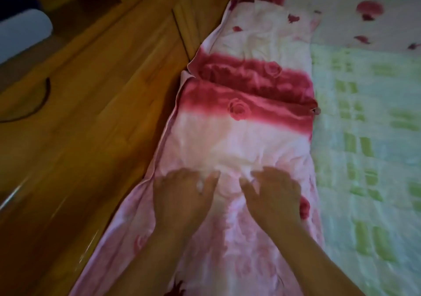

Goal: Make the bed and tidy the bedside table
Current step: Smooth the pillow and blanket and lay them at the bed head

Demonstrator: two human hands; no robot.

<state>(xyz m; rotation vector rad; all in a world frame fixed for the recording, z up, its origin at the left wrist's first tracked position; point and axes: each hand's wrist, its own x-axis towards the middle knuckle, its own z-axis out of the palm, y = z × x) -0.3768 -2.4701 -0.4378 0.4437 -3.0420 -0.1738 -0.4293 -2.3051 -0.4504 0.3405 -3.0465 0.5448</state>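
Both hands lie flat on a long folded pink blanket [246, 136] with a rose print. Left hand [182, 195]: palm down, fingers spread and straight, pressing the cloth, gripping nothing. Right hand [273, 193]: same, palm down, fingers spread, just beside the left, thumbs near each other but apart. Fingertips are motion-blurred.

The blanket runs as a narrow strip along the left edge of the bed, touching the wooden frame [114, 104]. A dark red band crosses it mid-length, with a fold edge running through that band; the nearer layer overlaps the farther one. The cloth is wrinkled around the hands.

To the right of the blanket is a green and white checked sheet [364, 141] covering the mattress. Farther up on the right is a white cloth with red flowers [346, 29], touching the sheet's top edge.

Left side is wooden furniture. An open compartment [68, 4] at top left holds a white rounded cylinder [20, 34], with something dark behind it, too dim to identify. A thin dark curved cord [44, 95] lies on the wood below that, well apart from the blanket.
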